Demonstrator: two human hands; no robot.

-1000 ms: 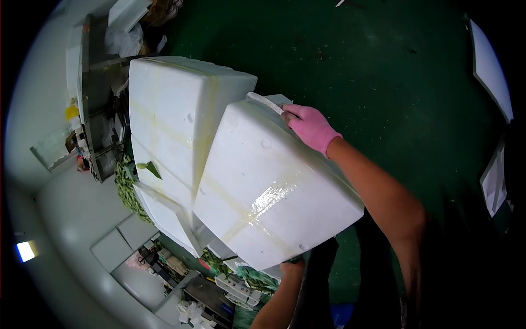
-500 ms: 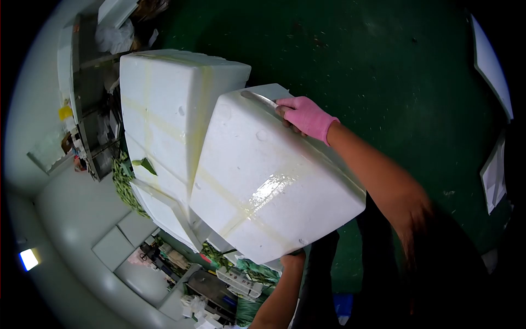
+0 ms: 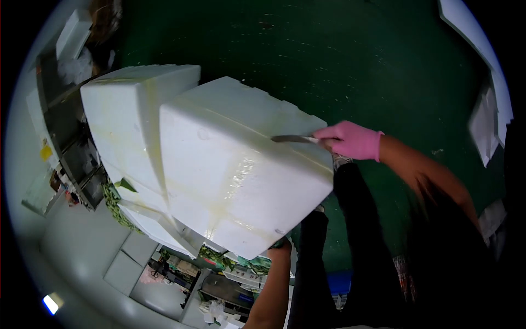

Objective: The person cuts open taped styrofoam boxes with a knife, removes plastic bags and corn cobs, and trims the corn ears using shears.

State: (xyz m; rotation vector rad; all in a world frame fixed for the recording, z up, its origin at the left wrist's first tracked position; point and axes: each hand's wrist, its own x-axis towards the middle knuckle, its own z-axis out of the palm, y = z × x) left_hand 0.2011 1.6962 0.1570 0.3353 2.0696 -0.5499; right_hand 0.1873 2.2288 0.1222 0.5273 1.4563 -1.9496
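My right hand [image 3: 350, 141], in a pink glove, is closed round the handle of a knife [image 3: 295, 139]. The blade lies across the upper right edge of a large white foam box [image 3: 241, 164], near a strip of yellowish clear tape [image 3: 233, 178]. My left hand [image 3: 280, 248] grips the lower corner of this box, its fingers partly hidden beneath. The box is tilted. Against its left side stands a second taped foam box [image 3: 118, 126], with a green leaf [image 3: 126, 185] lying on it.
A white foam lid or panel [image 3: 156, 227] leans below the second box, beside green vegetables [image 3: 116, 205]. Metal shelving [image 3: 66, 109] stands at the left. White foam sheets [image 3: 485, 123] lie at the right on the green floor [image 3: 329, 60]. My legs [image 3: 364, 219] are close to the box.
My right hand has drawn the knife along the box edge toward me, from the far end to the near part. The box has tipped, showing more of its far side. The view has shifted.
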